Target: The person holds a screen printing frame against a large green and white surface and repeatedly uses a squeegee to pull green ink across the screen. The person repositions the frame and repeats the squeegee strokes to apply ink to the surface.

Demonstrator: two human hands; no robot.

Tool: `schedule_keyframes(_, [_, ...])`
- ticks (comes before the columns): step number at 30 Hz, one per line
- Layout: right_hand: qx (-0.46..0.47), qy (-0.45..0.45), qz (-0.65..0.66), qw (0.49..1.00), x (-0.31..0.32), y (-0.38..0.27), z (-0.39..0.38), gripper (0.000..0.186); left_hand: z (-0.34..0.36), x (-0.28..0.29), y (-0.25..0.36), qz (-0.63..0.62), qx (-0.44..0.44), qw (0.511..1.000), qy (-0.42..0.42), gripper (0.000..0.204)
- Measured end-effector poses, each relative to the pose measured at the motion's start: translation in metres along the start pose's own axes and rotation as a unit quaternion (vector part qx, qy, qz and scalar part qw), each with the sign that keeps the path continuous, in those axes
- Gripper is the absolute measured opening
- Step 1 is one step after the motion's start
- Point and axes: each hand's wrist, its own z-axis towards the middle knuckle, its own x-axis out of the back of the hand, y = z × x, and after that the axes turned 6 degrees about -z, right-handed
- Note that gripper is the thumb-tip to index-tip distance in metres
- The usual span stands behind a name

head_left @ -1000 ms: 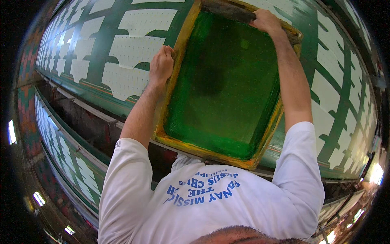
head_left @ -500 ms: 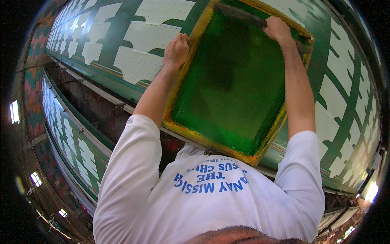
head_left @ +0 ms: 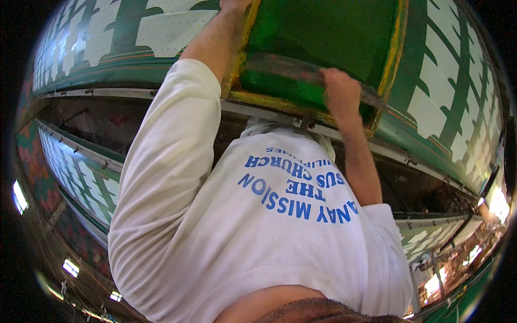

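Observation:
A screen frame (head_left: 269, 101) with yellow-stained edges and green mesh (head_left: 318, 37) lies on the long green table (head_left: 403, 94). My right hand (head_left: 342, 94) grips a dark, blurred squeegee bar (head_left: 280, 67) lying across the screen near its near edge. My left hand (head_left: 234, 5) is cut off by the top of the picture beside the screen's left edge; its fingers cannot be made out. My forearms come out of white sleeves, and my white shirt (head_left: 253, 242) with blue printing fills the lower middle.
White cut panels (head_left: 439, 59) with dotted markings lie in rows along the table on both sides. A metal rail (head_left: 121, 92) runs along the near edge. A second table (head_left: 75, 161) with similar panels stands at left beyond a dark gap. Bright openings show at the far right.
My right hand has drawn the squeegee from the screen's far end to its near end. The view has shifted, so screen and left hand now sit higher, partly out of the picture.

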Motion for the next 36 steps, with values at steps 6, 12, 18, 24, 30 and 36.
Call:
schedule_keyframes(6, [-0.035,0.078,0.067,0.994,-0.006,-0.046,-0.056,0.029,0.001,0.033,0.027,-0.115,0.139,0.983,-0.039,0.055])
schedule_keyframes(12, [-0.024,-0.037,0.034,0.998,0.019,-0.025,-0.036,0.046,-0.003,0.048,0.036,-0.129,0.136,0.980,-0.073,0.050])
schedule_keyframes(18, [0.021,-0.059,0.050,0.997,0.014,-0.029,-0.058,0.015,-0.006,0.053,0.045,-0.092,0.133,0.986,-0.050,0.046])
schedule_keyframes(24, [0.073,-0.031,0.199,0.977,-0.004,-0.013,-0.099,0.049,0.000,0.046,0.032,-0.023,0.099,0.993,-0.057,0.050])
schedule_keyframes(30, [-0.050,0.053,0.310,0.948,-0.003,0.084,-0.115,0.052,0.009,0.039,0.010,-0.033,0.098,0.992,-0.066,0.057])
schedule_keyframes(36, [-0.253,0.083,0.332,0.905,-0.021,0.176,-0.104,0.059,0.006,0.048,0.021,-0.038,0.125,0.988,-0.087,0.054])
